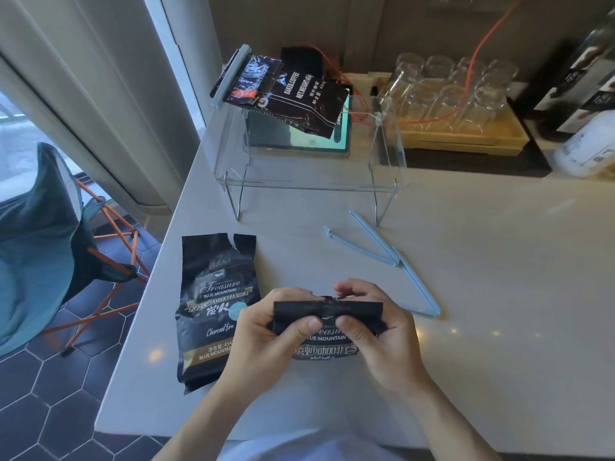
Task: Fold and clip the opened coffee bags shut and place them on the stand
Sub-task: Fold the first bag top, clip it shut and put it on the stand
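Observation:
My left hand (pixel 263 331) and my right hand (pixel 376 324) both grip a black coffee bag (pixel 327 311) near the counter's front edge, its top edge folded over between my fingers and thumbs. A second black coffee bag (pixel 213 301) with a torn-open top lies flat just left of my hands. Two light blue sealing clips, one (pixel 362 244) open in a V and another (pixel 417 284) beside it, rest on the counter past my right hand. A clear acrylic stand (pixel 309 181) sits further back, carrying a clipped coffee bag (pixel 293 94) on its top left.
A tablet (pixel 342 141) lies under the stand. A wooden tray (pixel 472 138) of upturned glasses stands at the back right, with a white bottle (pixel 589 144) beside it. An orange cable runs behind the stand. The counter's left edge drops to a tiled floor with a folding chair (pixel 40 234).

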